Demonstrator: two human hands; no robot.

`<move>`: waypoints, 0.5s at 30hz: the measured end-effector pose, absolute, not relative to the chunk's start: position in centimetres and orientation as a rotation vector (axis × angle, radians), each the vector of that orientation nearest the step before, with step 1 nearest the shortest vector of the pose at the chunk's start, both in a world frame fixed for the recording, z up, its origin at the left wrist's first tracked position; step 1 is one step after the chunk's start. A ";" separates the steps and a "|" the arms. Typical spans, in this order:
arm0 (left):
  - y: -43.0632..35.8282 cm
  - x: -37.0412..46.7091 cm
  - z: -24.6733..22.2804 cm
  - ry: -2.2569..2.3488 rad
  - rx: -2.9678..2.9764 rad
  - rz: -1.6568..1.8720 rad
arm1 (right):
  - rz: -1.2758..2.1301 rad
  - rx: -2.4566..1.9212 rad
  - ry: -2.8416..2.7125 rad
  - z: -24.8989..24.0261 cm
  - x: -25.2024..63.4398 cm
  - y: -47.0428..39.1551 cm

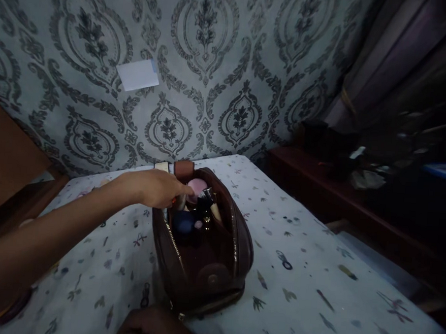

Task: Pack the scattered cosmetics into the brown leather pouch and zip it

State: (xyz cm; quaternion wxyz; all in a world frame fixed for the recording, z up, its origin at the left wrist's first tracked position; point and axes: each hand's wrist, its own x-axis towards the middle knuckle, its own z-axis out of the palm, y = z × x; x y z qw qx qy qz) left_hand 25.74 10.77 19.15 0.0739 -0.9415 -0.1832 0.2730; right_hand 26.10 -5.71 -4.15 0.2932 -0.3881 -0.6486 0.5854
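Observation:
A dark brown leather bag (246, 245) lies unzipped on the patterned sheet. My left hand (160, 188) reaches over its left rim, index finger stretched out onto a round pink item (197, 186); the other fingers are partly hidden. Under that hand is a pale item (180, 201). Inside the bag are a round dark blue item (183, 222), a small clear-and-black item (205, 199), a beige tube-like item (216, 212) and small gold-coloured pieces. My right hand (154, 327) is curled closed by the bag's near end, dark and cut off by the frame; what it holds, if anything, is hidden.
The white printed sheet (291, 289) covers the surface under the bag. Behind stands a wall with ornate wallpaper (203, 59) and a white card (138, 74). A brown panel (10, 157) rises at left. At right, a dark red ledge (302, 177) carries clutter beside a tied curtain (383, 61).

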 end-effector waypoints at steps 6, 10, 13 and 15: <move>11.0 26.0 18.6 -0.609 -2.769 0.794 | 1.546 -1.074 -1.758 -4.2 26.1 -5.7; 10.3 26.7 19.0 -0.700 -2.680 0.882 | 1.535 -1.080 -1.764 -4.8 25.9 -5.7; 9.8 27.1 19.3 -0.715 -2.650 0.930 | 1.526 -1.091 -1.765 -5.0 25.9 -5.7; 9.6 27.3 19.4 -0.719 -2.641 0.945 | 1.529 -1.087 -1.761 -4.9 25.9 -5.7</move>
